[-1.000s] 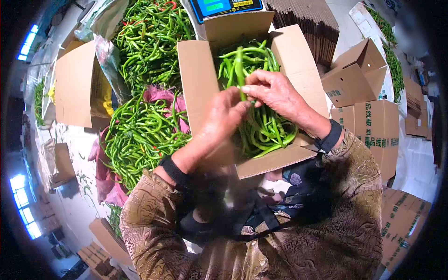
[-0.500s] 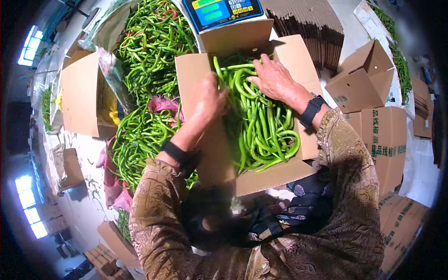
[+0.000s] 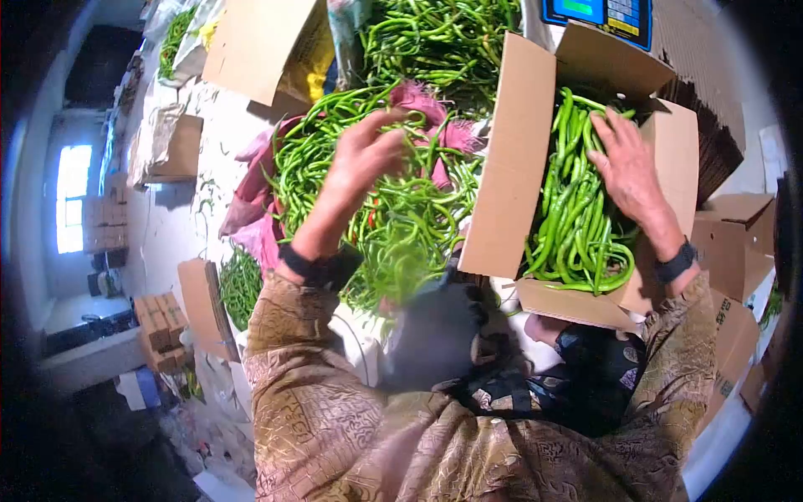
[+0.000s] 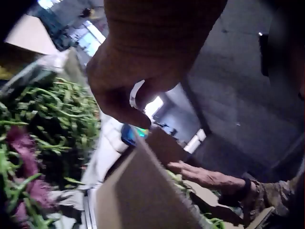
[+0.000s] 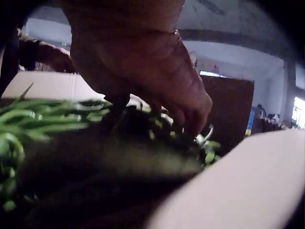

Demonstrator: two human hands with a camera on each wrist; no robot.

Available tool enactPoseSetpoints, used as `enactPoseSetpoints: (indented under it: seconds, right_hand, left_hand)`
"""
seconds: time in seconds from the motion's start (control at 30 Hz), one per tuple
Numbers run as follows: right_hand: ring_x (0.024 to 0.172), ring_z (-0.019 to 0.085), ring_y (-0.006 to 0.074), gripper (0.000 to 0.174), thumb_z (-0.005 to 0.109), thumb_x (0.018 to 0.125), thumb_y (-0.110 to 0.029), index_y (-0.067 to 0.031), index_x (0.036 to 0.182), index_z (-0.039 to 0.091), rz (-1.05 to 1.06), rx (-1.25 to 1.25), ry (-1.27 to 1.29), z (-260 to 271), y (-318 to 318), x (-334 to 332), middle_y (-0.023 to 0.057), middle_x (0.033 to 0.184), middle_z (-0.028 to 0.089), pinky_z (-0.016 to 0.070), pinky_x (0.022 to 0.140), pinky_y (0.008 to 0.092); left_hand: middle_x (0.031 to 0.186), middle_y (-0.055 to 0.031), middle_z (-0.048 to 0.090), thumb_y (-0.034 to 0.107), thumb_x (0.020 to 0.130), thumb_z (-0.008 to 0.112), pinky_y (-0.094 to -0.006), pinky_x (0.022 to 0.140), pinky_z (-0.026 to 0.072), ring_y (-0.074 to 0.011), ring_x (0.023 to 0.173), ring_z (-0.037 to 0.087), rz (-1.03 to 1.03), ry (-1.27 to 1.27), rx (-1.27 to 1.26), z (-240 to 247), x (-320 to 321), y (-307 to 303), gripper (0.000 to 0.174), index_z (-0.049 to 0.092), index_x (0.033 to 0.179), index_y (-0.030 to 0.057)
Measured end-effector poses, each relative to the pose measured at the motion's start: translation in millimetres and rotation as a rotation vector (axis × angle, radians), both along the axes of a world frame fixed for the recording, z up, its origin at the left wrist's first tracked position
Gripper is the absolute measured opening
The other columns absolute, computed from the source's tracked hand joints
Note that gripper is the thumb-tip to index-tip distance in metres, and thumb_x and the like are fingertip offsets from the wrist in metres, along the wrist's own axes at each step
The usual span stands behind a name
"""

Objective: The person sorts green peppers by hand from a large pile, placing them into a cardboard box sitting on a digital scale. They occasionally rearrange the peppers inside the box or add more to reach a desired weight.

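A cardboard box (image 3: 512, 167) with raised flaps holds long green chili peppers (image 3: 577, 209), laid mostly lengthwise. My right hand (image 3: 629, 171) rests on these peppers near the right wall, its fingers spread. Seen from the right wrist, the fingertips (image 5: 193, 125) of that hand point down onto the peppers. To the left of the box, my left hand (image 3: 364, 155) hovers over a loose heap of green chili peppers (image 3: 326, 138) on a pink cloth (image 3: 251, 201). In the left wrist view its thumb and fingers curve loosely with a gap, and nothing shows between them.
A scale with a lit display (image 3: 598, 17) stands behind the box. More peppers (image 3: 435, 42) lie heaped at the back. Another open carton (image 3: 251, 50) stands at the back left; flattened cardboard (image 3: 698, 125) is stacked at the right. A dark blurred shape (image 3: 435, 335) lies before the body.
The view has swung left. My hands parted from a pepper they held together over the box; the left moved left over the loose heap, while the right settled onto the boxed peppers.
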State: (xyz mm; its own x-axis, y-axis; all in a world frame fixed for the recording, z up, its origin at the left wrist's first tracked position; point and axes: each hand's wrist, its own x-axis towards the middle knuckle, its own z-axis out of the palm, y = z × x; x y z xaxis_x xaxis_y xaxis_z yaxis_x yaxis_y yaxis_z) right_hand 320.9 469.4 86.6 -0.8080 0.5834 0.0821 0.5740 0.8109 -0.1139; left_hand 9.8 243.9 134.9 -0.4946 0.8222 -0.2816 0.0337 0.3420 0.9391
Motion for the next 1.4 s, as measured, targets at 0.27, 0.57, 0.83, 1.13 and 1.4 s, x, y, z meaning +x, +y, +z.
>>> enactPoseSetpoints:
  seconds: [0.27, 0.57, 0.83, 1.13, 1.4]
  right_hand:
    - [0.135, 0.032, 0.0372, 0.050, 0.040, 0.099, -0.036, -0.0093, 0.142, 0.039, -0.073, -0.022, -0.055, -19, 15, -3, 0.0185, 0.145, 0.037, 0.0269, 0.110, 0.0465]
    - [0.122, 0.050, 0.0330, 0.040, 0.056, 0.091, -0.019, -0.0024, 0.127, 0.053, -0.010, -0.369, -0.020, 110, -58, 6, 0.0199, 0.132, 0.052, 0.0365, 0.103, 0.0402]
    - [0.091, 0.061, 0.0327, 0.040, 0.059, 0.083, -0.017, 0.0024, 0.117, 0.057, -0.067, -0.708, -0.112, 170, -131, 17, 0.0191, 0.101, 0.062, 0.0471, 0.083, 0.0380]
    - [0.084, 0.063, 0.0305, 0.037, 0.066, 0.072, -0.016, 0.0044, 0.104, 0.062, -0.120, -0.842, -0.014, 167, -167, 16, 0.0175, 0.093, 0.065, 0.0492, 0.078, 0.0350]
    - [0.088, 0.064, 0.0295, 0.037, 0.064, 0.066, -0.008, 0.0034, 0.101, 0.064, -0.097, -0.851, 0.003, 186, -179, 13, 0.0171, 0.096, 0.067, 0.0496, 0.080, 0.0336]
  left_hand:
    - [0.070, -0.0093, 0.062, 0.009, 0.083, 0.057, -0.0288, 0.047, 0.0482, -0.0156, 0.051, 0.057, 0.554, 0.074, -0.305, -171, -109, -240, 0.029, 0.060, 0.109, -0.0041]
    - [0.096, -0.0141, 0.059, 0.008, 0.075, 0.064, -0.0393, 0.076, 0.0474, -0.0311, 0.088, 0.058, 0.045, 1.097, -0.213, -178, -43, -112, 0.037, 0.058, 0.111, 0.0052]
    - [0.118, -0.0176, 0.051, 0.015, 0.072, 0.070, -0.0457, 0.091, 0.0386, -0.0351, 0.108, 0.046, 0.289, 1.196, -0.167, -196, -59, -7, 0.052, 0.051, 0.120, 0.0034]
    - [0.096, -0.0273, 0.064, 0.036, 0.074, 0.074, -0.0491, 0.081, 0.0478, -0.0455, 0.091, 0.061, 0.558, 0.686, -0.568, -277, -135, -67, 0.052, 0.057, 0.104, -0.0037]
    - [0.078, -0.0125, 0.066, 0.014, 0.085, 0.060, -0.0345, 0.058, 0.0506, -0.0199, 0.063, 0.062, 0.701, 0.110, -0.173, -236, -121, -81, 0.020, 0.056, 0.099, 0.0003]
